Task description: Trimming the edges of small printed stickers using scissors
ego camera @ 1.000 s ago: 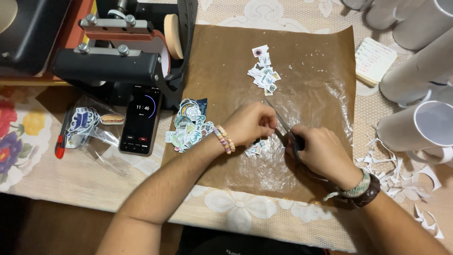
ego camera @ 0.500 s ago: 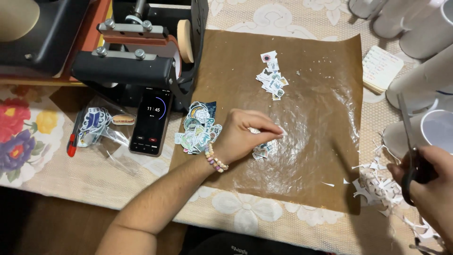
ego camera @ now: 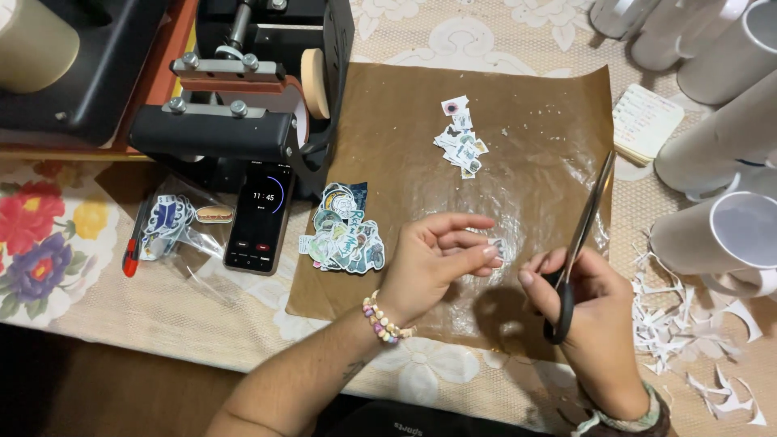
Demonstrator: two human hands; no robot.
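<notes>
Sticker cutout (ego camera: 495,245), tiny, pinched between thumb and fingertips of the left hand (ego camera: 437,259), held just above the brown baking paper sheet (ego camera: 421,121) near its middle. Other fingers of that hand are spread loose; beaded bracelet at the wrist. Right hand (ego camera: 587,324) is wrapped around the scissors (ego camera: 579,243), fingers through the black loops, blades closed and pointing up and away toward the far edge of the sheet. Scissors tip is well apart from the cutout.

Handling, as a judgement: the cutout looks like thin paper or vinyl, nearly weightless, floppy, easy to crease or tear. Best held by an edge with a light two-finger pinch, as it is now; a harder squeeze would likely bend it. The glossy patch on the sheet suggests a slick surface, so pieces lying flat may be hard to lift without a fingernail. Scissors are stiff and heavier, taken by the loops only.

Around: pile of bigger stickers (ego camera: 344,235) at the sheet's left edge, small cluster of cut pieces (ego camera: 460,146) farther up. Phone (ego camera: 259,214) showing a timer lies left of the sheet, beside a clear bag (ego camera: 174,226) of stickers. Black press machine (ego camera: 243,89) behind it. White mugs (ego camera: 720,235) on the right, white paper scraps (ego camera: 680,316) on the desk (ego camera: 202,316) below them.
</notes>
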